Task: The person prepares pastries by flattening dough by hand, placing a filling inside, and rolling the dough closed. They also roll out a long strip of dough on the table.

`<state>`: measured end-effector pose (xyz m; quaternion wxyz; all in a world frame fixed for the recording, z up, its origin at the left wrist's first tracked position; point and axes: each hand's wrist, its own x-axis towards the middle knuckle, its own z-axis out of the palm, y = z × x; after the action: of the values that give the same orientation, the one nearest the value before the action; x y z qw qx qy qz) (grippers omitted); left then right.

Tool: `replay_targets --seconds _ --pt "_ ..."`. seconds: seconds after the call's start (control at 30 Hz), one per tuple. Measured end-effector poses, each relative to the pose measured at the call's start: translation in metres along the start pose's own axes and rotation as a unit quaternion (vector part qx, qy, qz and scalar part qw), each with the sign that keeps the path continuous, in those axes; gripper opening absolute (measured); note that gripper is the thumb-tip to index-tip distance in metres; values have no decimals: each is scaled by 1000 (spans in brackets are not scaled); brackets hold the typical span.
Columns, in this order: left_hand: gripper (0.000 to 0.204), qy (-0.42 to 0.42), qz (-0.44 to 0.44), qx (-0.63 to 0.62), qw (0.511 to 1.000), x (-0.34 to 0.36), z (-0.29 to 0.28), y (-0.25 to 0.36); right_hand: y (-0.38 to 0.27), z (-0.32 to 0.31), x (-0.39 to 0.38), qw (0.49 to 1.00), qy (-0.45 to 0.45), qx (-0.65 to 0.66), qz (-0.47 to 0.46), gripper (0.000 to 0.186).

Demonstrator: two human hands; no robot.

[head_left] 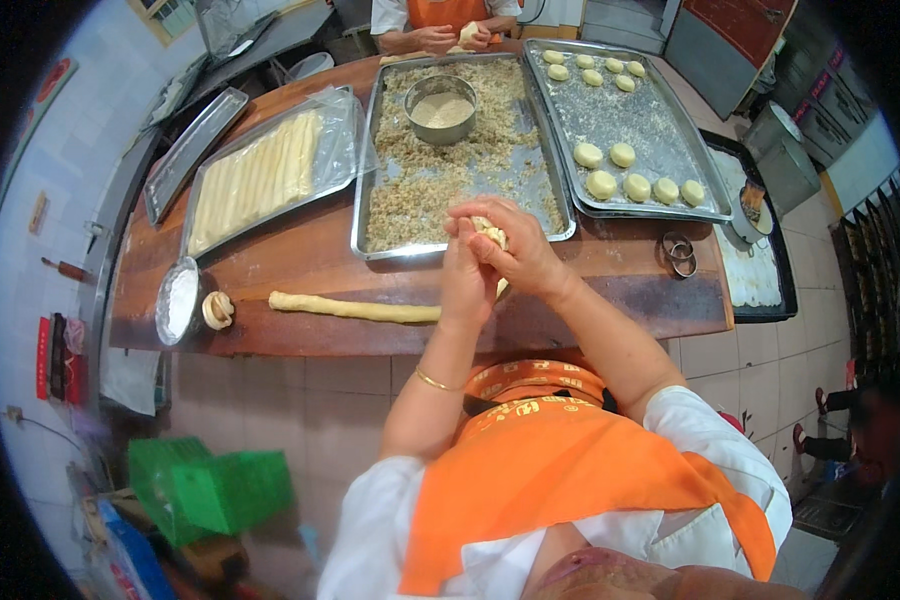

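Dough piece (pixel 491 235) sits cupped between the left hand (pixel 464 275) and right hand (pixel 518 250), fingers curled partway round it, above the desk (pixel 620 290) by the crumb-strewn tray (pixel 410 251). Shaping it, I'd guess; the next move calls for gentle, even pinching.

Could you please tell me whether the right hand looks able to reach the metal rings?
Probably yes: the wooden tabletop between the right hand and the metal rings looks unobstructed, though the hand is occupied with dough.
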<state>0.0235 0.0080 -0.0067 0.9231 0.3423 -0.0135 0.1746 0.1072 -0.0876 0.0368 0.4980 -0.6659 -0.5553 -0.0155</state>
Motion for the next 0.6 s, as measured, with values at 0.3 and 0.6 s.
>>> replay_targets --seconds 0.3,0.6 --pt "39 5 -47 6 999 -12 5 5 -29 -13 8 997 36 5 -63 49" --pt "49 -58 -65 -42 995 -18 8 15 -40 -10 4 988 112 105 27 57"
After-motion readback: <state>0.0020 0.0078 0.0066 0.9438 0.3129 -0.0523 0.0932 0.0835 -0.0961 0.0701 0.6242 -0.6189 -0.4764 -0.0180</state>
